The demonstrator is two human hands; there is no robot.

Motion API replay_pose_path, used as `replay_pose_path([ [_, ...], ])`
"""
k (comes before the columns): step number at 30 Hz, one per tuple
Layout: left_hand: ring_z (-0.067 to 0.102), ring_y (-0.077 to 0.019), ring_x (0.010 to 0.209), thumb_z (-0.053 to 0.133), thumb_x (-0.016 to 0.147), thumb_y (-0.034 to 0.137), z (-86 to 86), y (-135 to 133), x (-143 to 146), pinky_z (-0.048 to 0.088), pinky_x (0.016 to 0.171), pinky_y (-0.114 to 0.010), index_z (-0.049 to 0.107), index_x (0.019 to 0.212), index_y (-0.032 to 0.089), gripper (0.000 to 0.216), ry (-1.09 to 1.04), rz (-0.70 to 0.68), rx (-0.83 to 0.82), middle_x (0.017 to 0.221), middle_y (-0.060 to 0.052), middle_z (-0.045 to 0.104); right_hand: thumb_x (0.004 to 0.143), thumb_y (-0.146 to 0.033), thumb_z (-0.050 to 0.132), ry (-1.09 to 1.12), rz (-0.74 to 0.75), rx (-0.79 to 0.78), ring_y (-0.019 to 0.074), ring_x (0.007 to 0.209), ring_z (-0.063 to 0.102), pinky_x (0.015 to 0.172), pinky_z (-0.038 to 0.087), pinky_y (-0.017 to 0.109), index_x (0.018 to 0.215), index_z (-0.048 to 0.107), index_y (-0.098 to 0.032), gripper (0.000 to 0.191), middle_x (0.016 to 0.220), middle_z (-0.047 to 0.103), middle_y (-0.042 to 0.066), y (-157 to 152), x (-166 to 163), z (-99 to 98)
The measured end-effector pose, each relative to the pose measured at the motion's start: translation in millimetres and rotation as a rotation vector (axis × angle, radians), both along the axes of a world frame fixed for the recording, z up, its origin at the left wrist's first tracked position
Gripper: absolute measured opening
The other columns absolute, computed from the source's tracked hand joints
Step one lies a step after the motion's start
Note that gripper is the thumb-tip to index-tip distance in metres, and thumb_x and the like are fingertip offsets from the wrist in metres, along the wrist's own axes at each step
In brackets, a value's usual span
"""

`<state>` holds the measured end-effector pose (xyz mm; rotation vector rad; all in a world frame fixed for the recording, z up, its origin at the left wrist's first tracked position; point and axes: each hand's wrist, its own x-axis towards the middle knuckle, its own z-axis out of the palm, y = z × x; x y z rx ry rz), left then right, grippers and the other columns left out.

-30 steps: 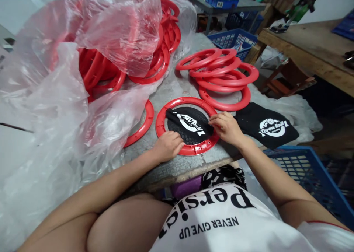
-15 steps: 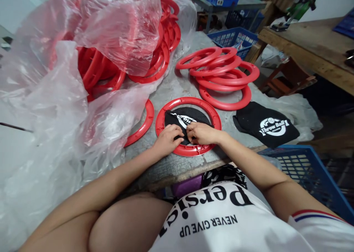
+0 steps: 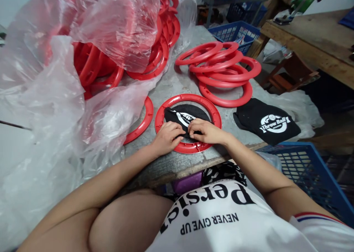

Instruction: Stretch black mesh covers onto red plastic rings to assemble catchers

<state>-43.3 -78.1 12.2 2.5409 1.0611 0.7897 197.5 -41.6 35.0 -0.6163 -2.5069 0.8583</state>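
A red plastic ring [image 3: 179,99] lies on the grey table in front of me, its ribbed side up. Inside it is a piece of black fabric [image 3: 173,115] with a white printed logo, partly folded over, and black mesh shows behind. My left hand [image 3: 169,137] has its fingers curled on the fabric's near edge, at the ring's lower left. Close beside it, my right hand [image 3: 203,131] pinches the same fabric with bent fingers. The fingertips of both hands nearly meet and hide the fabric's near part.
Several red rings [image 3: 221,71] are piled behind, and more fill a clear plastic bag [image 3: 116,27] at the left. Another red ring [image 3: 145,119] lies partly under the plastic. Black printed fabric pieces [image 3: 267,121] lie at right, above a blue crate [image 3: 304,163].
My right hand has shifted slightly and its fingers have moved on the fabric. The left hand stays almost in place. The whole view has tilted slightly.
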Motion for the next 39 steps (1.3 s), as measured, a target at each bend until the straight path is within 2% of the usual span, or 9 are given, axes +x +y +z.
replay_pose_path([
  [7, 0.060, -0.0215, 0.089, 0.055, 0.097, 0.023, 0.6, -3, 15, 0.045, 0.082, -0.038, 0.068, 0.092, 0.019, 0.015, 0.047, -0.016, 0.079, 0.091, -0.006, 0.071, 0.097, -0.024, 0.057, 0.038, -0.048, 0.050, 0.0213, 0.095, 0.063, 0.092, 0.049, 0.040, 0.090, 0.069, -0.020, 0.015, 0.096, 0.070, 0.007, -8, 1, -0.8],
  [16, 0.060, -0.0199, 0.083, 0.051, 0.098, 0.023, 6.2, -10, 14, 0.044, 0.078, -0.038, 0.065, 0.088, 0.019, 0.018, 0.033, -0.070, 0.148, 0.085, -0.005, 0.070, 0.097, -0.034, 0.059, 0.172, -0.464, 0.123, 0.0240, 0.104, 0.063, 0.096, 0.050, 0.044, 0.103, 0.069, -0.021, 0.018, 0.106, 0.070, 0.009, -12, 26, -7.0],
  [20, 0.060, -0.0192, 0.080, 0.047, 0.100, 0.026, 8.9, -16, 19, 0.044, 0.076, -0.037, 0.066, 0.088, 0.018, 0.024, 0.108, -0.139, 0.116, 0.084, -0.007, 0.070, 0.097, -0.027, 0.054, -0.023, -0.692, 0.108, 0.0275, 0.105, 0.060, 0.099, 0.048, 0.046, 0.108, 0.070, -0.016, 0.022, 0.110, 0.069, 0.013, 15, 22, -9.7],
  [26, 0.064, -0.0173, 0.081, 0.045, 0.101, 0.028, 13.7, -38, 35, 0.047, 0.076, -0.033, 0.068, 0.092, 0.020, 0.026, 0.192, -0.284, -0.099, 0.085, -0.006, 0.070, 0.091, -0.024, 0.064, -0.419, -0.665, 0.256, 0.0344, 0.109, 0.052, 0.098, 0.045, 0.051, 0.100, 0.076, -0.014, 0.018, 0.118, 0.065, 0.019, 42, 13, -6.0],
  [30, 0.066, -0.0173, 0.082, 0.054, 0.098, 0.035, 18.7, -47, 40, 0.051, 0.082, -0.031, 0.071, 0.094, 0.021, 0.022, 0.119, -0.436, -0.234, 0.087, -0.005, 0.072, 0.087, -0.029, 0.072, -0.506, -0.606, 0.263, 0.0358, 0.113, 0.049, 0.098, 0.045, 0.051, 0.094, 0.076, -0.015, 0.017, 0.125, 0.061, 0.018, 42, 12, -9.0],
  [32, 0.067, -0.0181, 0.086, 0.056, 0.098, 0.036, 20.8, -39, 39, 0.053, 0.085, -0.031, 0.072, 0.097, 0.020, 0.023, -0.009, -0.379, -0.255, 0.090, -0.006, 0.073, 0.085, -0.026, 0.072, -0.526, -0.599, 0.256, 0.0367, 0.115, 0.048, 0.098, 0.045, 0.051, 0.092, 0.076, -0.015, 0.013, 0.128, 0.059, 0.019, 40, 11, -10.6],
  [35, 0.068, -0.0196, 0.097, 0.053, 0.098, 0.028, 19.8, -8, 35, 0.055, 0.091, -0.034, 0.070, 0.104, 0.019, 0.020, -0.192, -0.054, -0.233, 0.101, -0.008, 0.073, 0.087, -0.017, 0.065, -0.524, -0.599, 0.213, 0.0355, 0.114, 0.049, 0.098, 0.045, 0.050, 0.088, 0.074, -0.014, 0.010, 0.126, 0.061, 0.019, 38, 8, -10.7],
  [37, 0.067, -0.0221, 0.106, 0.050, 0.095, 0.018, 17.1, 20, 34, 0.054, 0.097, -0.040, 0.069, 0.107, 0.019, 0.023, -0.173, 0.165, -0.213, 0.110, -0.008, 0.073, 0.088, -0.014, 0.060, -0.469, -0.604, 0.200, 0.0335, 0.112, 0.049, 0.100, 0.045, 0.048, 0.086, 0.073, -0.014, 0.013, 0.125, 0.061, 0.018, 37, 8, -9.0],
  [39, 0.065, -0.0248, 0.113, 0.050, 0.091, 0.012, 14.8, 45, 37, 0.051, 0.105, -0.045, 0.070, 0.110, 0.018, 0.027, -0.059, 0.247, -0.215, 0.115, -0.010, 0.074, 0.089, -0.015, 0.059, -0.371, -0.615, 0.223, 0.0316, 0.111, 0.049, 0.100, 0.045, 0.046, 0.085, 0.071, -0.015, 0.012, 0.125, 0.061, 0.016, 35, 10, -6.2],
])
